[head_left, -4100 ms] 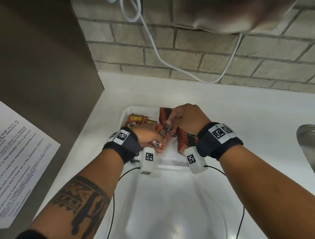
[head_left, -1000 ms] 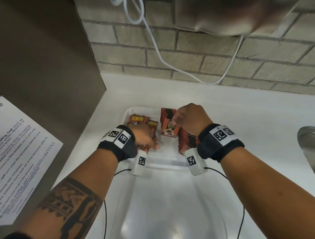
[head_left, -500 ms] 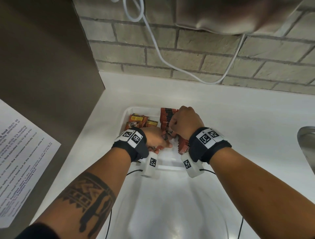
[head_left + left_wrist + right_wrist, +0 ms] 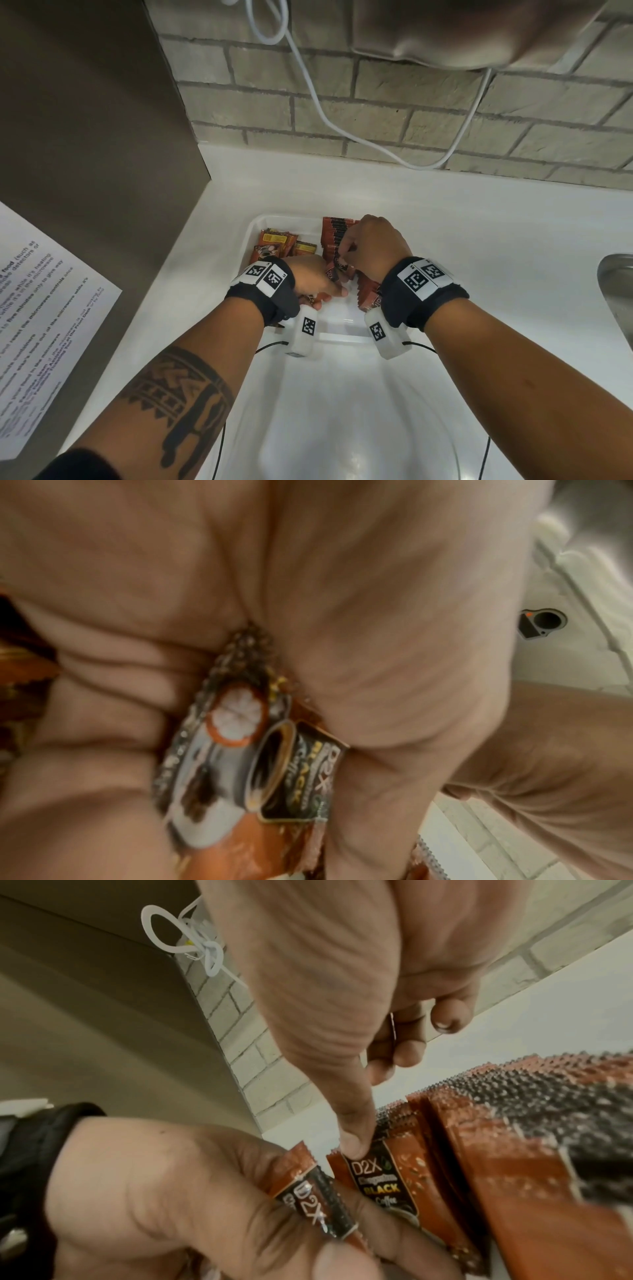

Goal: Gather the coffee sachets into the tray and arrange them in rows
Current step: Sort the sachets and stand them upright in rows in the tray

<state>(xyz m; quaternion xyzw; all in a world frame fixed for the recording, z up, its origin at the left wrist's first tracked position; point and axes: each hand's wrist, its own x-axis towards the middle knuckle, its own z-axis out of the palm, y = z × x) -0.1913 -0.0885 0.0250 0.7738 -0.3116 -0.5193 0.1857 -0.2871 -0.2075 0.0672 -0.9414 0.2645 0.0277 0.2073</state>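
orange sachets in curled left hand

Sachets orange-brown, black ends; tray white; wall grey brick.

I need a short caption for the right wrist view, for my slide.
Right hand pinches an orange-brown coffee sachet against the upright row; left hand holds more sachets.

Right hand thumb presses a D2X black coffee sachet; left hand grips another sachet.
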